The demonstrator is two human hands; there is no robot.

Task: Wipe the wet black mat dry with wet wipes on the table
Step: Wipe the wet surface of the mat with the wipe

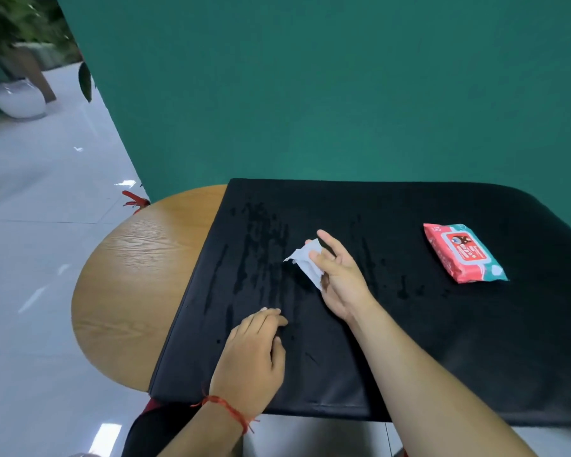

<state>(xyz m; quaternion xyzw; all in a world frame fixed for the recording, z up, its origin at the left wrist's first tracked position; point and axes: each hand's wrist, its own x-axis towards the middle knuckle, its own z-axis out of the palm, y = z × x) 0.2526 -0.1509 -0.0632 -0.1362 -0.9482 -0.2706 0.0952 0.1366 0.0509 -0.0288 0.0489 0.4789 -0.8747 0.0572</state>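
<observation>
Mat (409, 324) comes first, black and broad, spread over the round wooden table (129, 275) so that only a bare curve of wood shows out past my left fingertips. Both my hands are on or above the mat. Off to the outer side of my right fingers, well apart from them, lies the red and teal pack of wet wipes (463, 253), flat on the mat with its flap down. My left hand (254, 354) rests palm down near the mat's front edge, fingers loosely spread and holding nothing, steadying the cloth as far as I can judge. My right hand (340, 278) is lifted a little, turned on its side, with one white wipe (307, 262) pinched between thumb and fingers, the other fingers fairly straight; the wipe hangs crumpled toward my left. Wet streaks (261, 245) run in long dark lines just beyond my left fingertips and beside the wipe, and small droplets (404, 288) dot the mat on the far side of my right wrist. I judge the job barely begun: a wipe is out and in hand, but most of the wet is there to be rubbed away.
</observation>
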